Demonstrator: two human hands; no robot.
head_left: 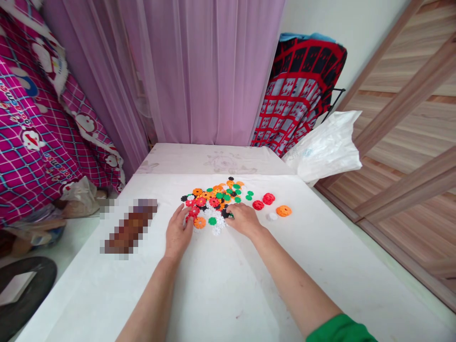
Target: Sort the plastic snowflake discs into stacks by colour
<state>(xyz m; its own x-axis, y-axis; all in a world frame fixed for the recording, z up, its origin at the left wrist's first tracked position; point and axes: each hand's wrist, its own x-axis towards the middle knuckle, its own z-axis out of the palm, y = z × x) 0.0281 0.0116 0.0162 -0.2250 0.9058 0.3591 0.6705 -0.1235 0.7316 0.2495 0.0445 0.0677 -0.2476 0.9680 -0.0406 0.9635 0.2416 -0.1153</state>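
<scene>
Central table [221, 285]: pile of coloured discs [210, 195]; your left hand [179, 231], fingers spread, at its left; your right hand [244, 218], fingers curled, grip unclear.

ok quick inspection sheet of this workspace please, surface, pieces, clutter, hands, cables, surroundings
Surface: white table, flowered strip at the far end, faint marks near the front
Pieces: loose pile of notched discs in red, orange, green, black and white; red discs, orange discs and a white disc lie apart on the right
Clutter: pixelated item on the left, unidentifiable
Left hand: at the pile's left edge, fingers spread
Right hand: at its right edge, fingers bent, grip unclear
Cables: nothing seen
Surroundings: purple curtain, white bag, wooden panels
</scene>
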